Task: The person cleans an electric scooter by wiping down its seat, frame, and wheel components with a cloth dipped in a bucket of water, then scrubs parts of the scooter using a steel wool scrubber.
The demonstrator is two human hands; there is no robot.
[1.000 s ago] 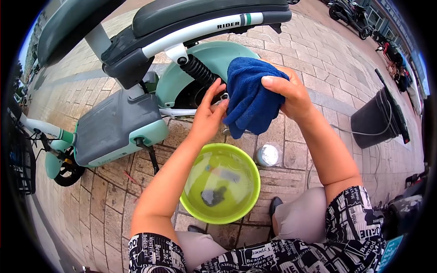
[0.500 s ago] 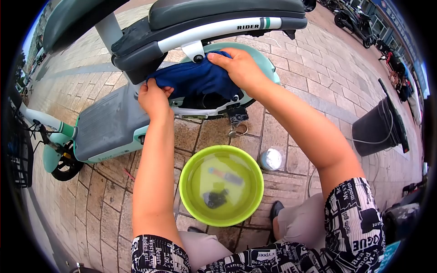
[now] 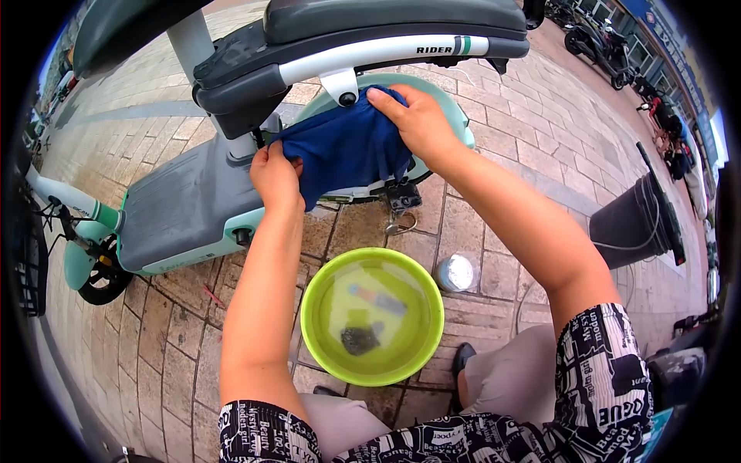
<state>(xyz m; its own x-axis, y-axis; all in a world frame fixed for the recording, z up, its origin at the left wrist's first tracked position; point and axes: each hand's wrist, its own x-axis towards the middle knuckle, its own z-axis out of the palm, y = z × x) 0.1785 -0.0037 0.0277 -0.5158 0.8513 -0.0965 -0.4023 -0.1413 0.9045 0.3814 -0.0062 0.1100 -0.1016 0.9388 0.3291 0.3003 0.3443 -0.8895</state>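
Observation:
A dark blue cloth [image 3: 347, 150] is stretched between my two hands, below the seat of a mint-green and grey electric scooter [image 3: 185, 208]. My left hand [image 3: 278, 176] pinches the cloth's left corner beside the seat post. At the upper right edge, my right hand [image 3: 417, 123] grips the cloth with the thumb on top, near the white bracket [image 3: 340, 86] under the frame bar. The cloth hides part of the scooter's rear wheel area and hangs down in loose folds. The pedal [image 3: 401, 197] shows just below it.
A lime-green basin [image 3: 309, 339] of water stands on the paving, with a brush [image 3: 378, 299] and a dark lump [image 3: 359, 339] in it. Right of it is a small tub with white contents [image 3: 455, 273]. A black bucket [image 3: 629, 224] with a hose stands farther right.
The cloth has been spread wider and now hangs lower, covering more of the scooter. My left hand has shifted slightly right and down; my right hand keeps its grip.

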